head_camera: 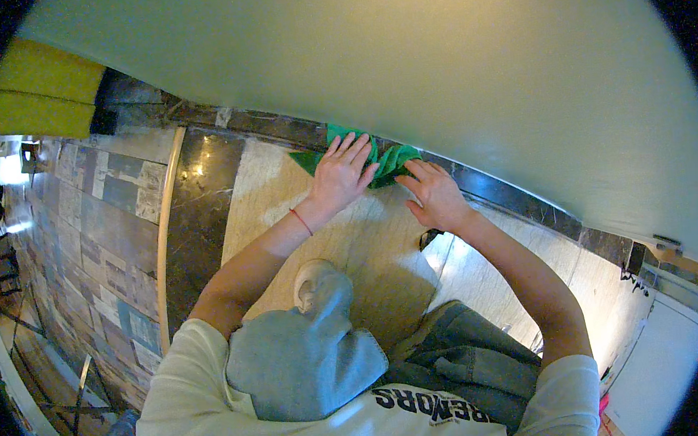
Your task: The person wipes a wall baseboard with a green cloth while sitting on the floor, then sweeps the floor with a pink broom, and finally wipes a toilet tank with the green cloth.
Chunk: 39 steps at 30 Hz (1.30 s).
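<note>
A bunched green cloth lies where the floor meets a dark marble-look baseboard. Part of it rests up against the baseboard. My left hand presses flat on its left part, fingers pointing up towards the wall, with a thin red cord round the wrist. On the cloth's right end are the fingertips of my right hand, which curl over its folded edge. A dark green corner of the cloth sticks out left of my left hand.
A pale green wall rises directly ahead. Beige wood-look floor lies under my legs. To the left run a dark stone strip, a light wooden trim and patchwork-pattern flooring. A yellow-green upholstered piece stands far left; a white panel stands right.
</note>
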### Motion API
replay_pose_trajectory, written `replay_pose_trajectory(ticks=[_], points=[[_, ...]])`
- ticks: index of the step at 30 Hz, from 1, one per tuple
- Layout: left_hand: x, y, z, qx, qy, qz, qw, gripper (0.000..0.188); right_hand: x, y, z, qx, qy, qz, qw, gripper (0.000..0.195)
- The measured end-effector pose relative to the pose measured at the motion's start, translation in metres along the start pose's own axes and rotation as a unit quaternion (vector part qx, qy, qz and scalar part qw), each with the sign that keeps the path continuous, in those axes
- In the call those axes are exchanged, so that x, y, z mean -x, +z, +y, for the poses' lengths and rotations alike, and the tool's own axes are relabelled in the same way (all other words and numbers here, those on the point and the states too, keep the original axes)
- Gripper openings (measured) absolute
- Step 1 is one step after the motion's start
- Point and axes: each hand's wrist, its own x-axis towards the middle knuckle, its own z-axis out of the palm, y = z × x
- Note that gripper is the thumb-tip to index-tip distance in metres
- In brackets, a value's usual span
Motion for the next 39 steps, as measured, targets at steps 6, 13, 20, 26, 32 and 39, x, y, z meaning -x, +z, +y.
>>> replay_pose_trajectory(ticks=[6, 13, 20, 26, 32, 39], points=[[0.01, 0.004, 0.016, -0.017, 0.057, 0.011, 0.998, 0.052, -0.001, 0.002, 0.001, -0.003, -0.003, 0.006, 1.0, 0.048], [-0.001, 0.003, 0.014, -0.003, 0.038, 0.035, 0.999, 0.049, -0.001, 0.001, 0.001, -0.001, -0.005, 0.01, 1.0, 0.048], [-0.002, 0.005, 0.019, 0.002, 0.056, 0.022, 0.998, 0.049, 0.001, 0.001, -0.001, 0.005, -0.015, 0.032, 0.999, 0.047], [-0.001, 0.007, 0.025, -0.006, 0.036, -0.003, 0.999, 0.046, 0.001, 0.001, 0.0, -0.015, -0.002, 0.018, 1.0, 0.047], [-0.008, 0.002, 0.02, 0.009, 0.039, -0.027, 0.999, 0.049, 0.002, 0.0, -0.001, 0.006, -0.004, 0.02, 1.0, 0.047], [0.001, 0.003, 0.024, 0.001, 0.034, -0.012, 0.999, 0.045, 0.001, 0.0, 0.001, -0.01, -0.005, 0.011, 1.0, 0.048]])
